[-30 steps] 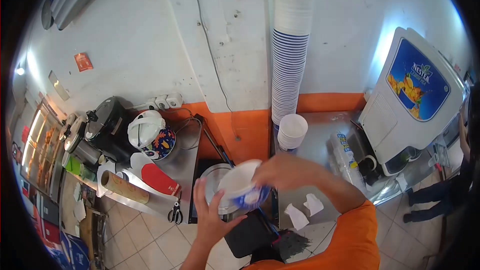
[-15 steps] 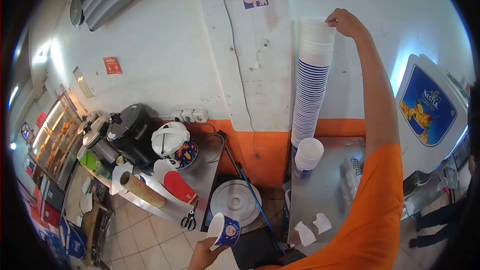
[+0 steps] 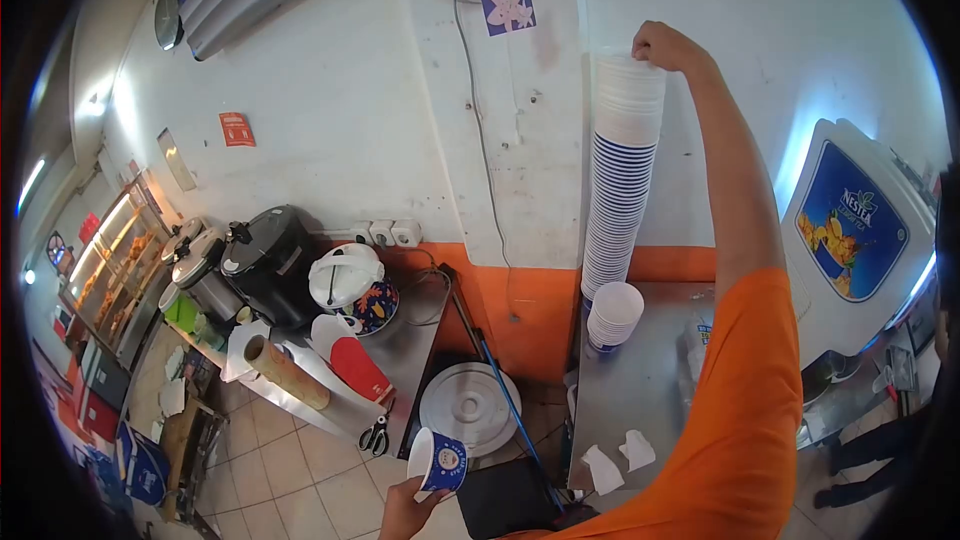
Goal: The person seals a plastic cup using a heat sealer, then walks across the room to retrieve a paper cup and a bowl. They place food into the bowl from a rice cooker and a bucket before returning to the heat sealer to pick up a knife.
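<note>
A blue and white paper cup (image 3: 447, 462) is in my left hand (image 3: 408, 510), low in the view, its mouth tilted to the left. My right hand (image 3: 662, 47) reaches up to the top of a tall stack of white lids and blue-striped cups (image 3: 622, 180) against the wall. Its fingers are closed at the upper rim; what they pinch is too small to make out. A shorter stack of cups (image 3: 615, 315) stands at the tall stack's foot on the metal table (image 3: 640, 380).
Crumpled white papers (image 3: 603, 470) lie near the right table's front edge. A drink dispenser (image 3: 850, 225) stands at the right. Black cookers (image 3: 268, 265), a cardboard roll (image 3: 285, 372) and scissors (image 3: 375, 436) are on the left counter. A lidded bin (image 3: 470, 408) stands between.
My right hand has moved slightly left over the top of the stack, its fingers curled more. The cup in my left hand has shifted a little left. The whole view has shifted slightly.
</note>
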### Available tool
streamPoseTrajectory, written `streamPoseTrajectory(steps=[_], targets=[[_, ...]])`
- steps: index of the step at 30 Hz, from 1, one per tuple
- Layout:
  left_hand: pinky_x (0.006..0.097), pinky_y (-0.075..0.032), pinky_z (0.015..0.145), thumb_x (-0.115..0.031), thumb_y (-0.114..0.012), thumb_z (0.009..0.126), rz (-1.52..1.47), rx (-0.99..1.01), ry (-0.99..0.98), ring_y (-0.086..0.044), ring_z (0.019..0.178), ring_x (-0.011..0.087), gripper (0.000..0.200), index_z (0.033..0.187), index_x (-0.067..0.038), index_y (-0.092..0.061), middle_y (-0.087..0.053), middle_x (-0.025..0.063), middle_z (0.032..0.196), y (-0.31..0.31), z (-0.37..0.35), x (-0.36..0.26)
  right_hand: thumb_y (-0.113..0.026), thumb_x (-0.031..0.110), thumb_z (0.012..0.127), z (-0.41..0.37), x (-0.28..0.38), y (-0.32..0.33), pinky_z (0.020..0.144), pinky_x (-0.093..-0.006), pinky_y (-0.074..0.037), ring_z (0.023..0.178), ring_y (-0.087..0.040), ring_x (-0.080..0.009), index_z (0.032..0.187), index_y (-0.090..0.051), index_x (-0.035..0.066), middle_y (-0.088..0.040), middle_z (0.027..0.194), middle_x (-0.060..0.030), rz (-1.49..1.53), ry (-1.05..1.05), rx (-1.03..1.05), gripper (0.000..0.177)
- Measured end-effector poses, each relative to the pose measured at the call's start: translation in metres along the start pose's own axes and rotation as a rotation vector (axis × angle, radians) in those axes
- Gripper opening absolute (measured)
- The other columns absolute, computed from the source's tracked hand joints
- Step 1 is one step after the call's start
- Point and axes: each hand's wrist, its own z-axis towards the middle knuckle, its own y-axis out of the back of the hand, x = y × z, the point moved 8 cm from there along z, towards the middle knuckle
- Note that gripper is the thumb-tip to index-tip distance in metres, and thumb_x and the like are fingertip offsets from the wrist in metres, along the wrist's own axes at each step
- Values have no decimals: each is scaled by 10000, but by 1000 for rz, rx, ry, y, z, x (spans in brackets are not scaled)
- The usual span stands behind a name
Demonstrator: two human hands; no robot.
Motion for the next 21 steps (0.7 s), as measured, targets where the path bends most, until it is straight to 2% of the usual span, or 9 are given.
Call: streamPoseTrajectory(steps=[2, 8, 10, 11, 13, 16, 19, 21], targets=[[363, -538, 767, -60, -793, 814, -5, 14, -20, -711, 864, 249, 264, 1047, 23, -703, -738, 173, 962, 2, 0, -9, -662, 27, 835, -1, 0, -1, 779, -389, -533, 874, -680, -280, 908, -733, -15, -728, 923, -164, -29, 23, -44, 110], [359, -541, 761, -92, -798, 818, 46, 31, -9, -713, 859, 273, 272, 1049, 15, -702, -733, 181, 985, -4, -3, -8, -652, 31, 833, -13, 9, 0, 754, -405, -535, 841, -677, -286, 883, -719, 1, -704, 951, -149, -115, 62, 55, 88], [360, -541, 764, -104, -798, 820, 58, 41, 20, -714, 865, 283, 273, 1050, 11, -704, -732, 184, 992, -5, -3, -5, -613, 23, 858, -24, 10, 5, 749, -419, -557, 863, -682, -309, 899, -667, 24, -680, 942, -115, -335, 61, -240, 68], [365, -541, 765, -113, -797, 823, 57, 15, -4, -714, 869, 286, 273, 1047, 10, -703, -730, 187, 987, -6, -4, 0, -613, 23, 858, -27, 10, -5, 749, -419, -557, 863, -682, -309, 899, -667, 24, -680, 942, -115, -335, 65, -241, 68], [370, -541, 767, -123, -795, 825, 57, -17, -28, -714, 874, 288, 273, 1045, 9, -703, -728, 191, 982, -3, -4, 2, -556, 25, 879, -39, 14, -7, 723, -413, -572, 836, -691, -298, 899, -603, 37, -647, 953, -93, -462, 73, -475, 52], [378, -539, 770, -121, -792, 826, 53, 24, -24, -712, 882, 295, 273, 1051, 5, -703, -726, 193, 976, -1, -6, 1, -526, 45, 901, -43, 12, -14, 677, -394, -589, 803, -702, -278, 945, -565, 41, -617, 1009, -93, -496, -23, -586, 59], [380, -536, 765, -115, -792, 822, 56, 12, -19, -711, 891, 308, 267, 1046, 1, -704, -723, 194, 971, 4, -6, 4, -543, 55, 900, -44, 12, -9, 638, -382, -592, 759, -705, -272, 995, -544, 39, -602, 1062, -92, -489, -35, -680, 97], [385, -533, 760, -121, -793, 820, -1, 23, 25, -705, 892, 333, 263, 1030, 7, -702, -720, 200, 974, 5, -6, 8, -539, 54, 903, -42, 9, -9, 640, -386, -594, 763, -706, -276, 992, -543, 37, -601, 1060, -95, -467, -66, -666, 91]])
